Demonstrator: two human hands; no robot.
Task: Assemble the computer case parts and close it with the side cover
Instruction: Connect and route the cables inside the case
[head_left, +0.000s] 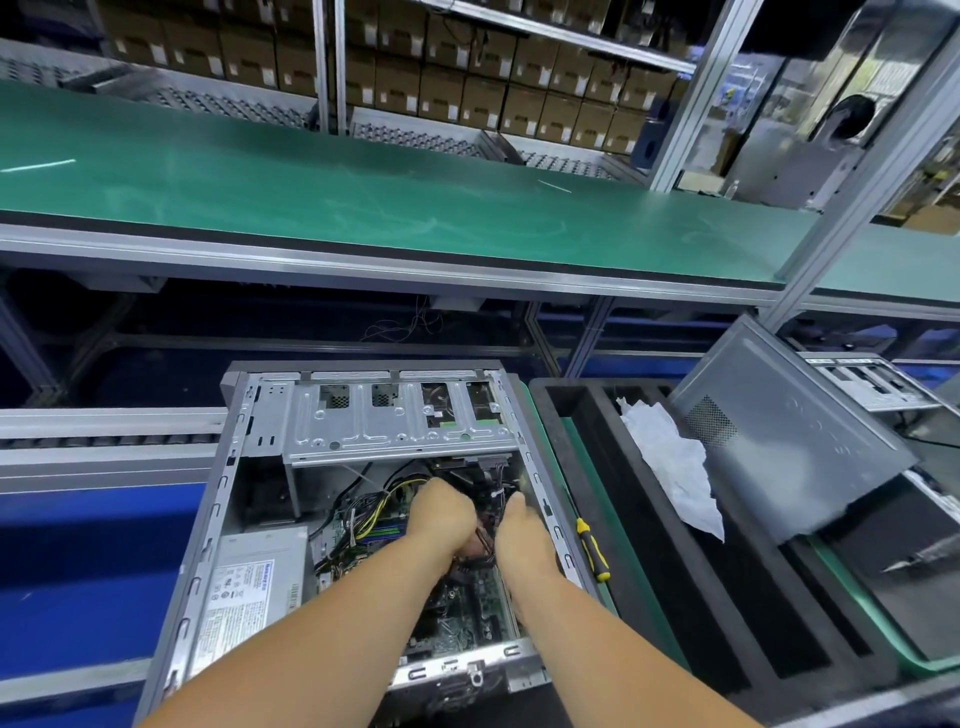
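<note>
Fingers first: both sets are buried down among the cables (485, 540) inside the open computer case (363, 519), curled downward from what I can see, but I honestly can't tell whether they're pinching a wire or just pushing stuff around. The left hand (441, 514) and right hand (519, 525) sit just beside each other over the motherboard (467, 613), close to the case's right wall, right below the silver drive cage (395, 415).

The power supply (254, 587) sits in the case's near-left corner, with yellow and black wires running past it toward the hands.

The case lies on its side, open face up, on the conveyor line. A yellow-handled screwdriver (592, 551) lies on the green strip touching the case's right edge. Further right there's a black foam tray (623, 519) with crumpled white wrap (675, 478) in it, and the grey side cover (789, 431) leans tilted across the tray's far-right end. A long green bench (363, 187) runs across behind everything.
</note>
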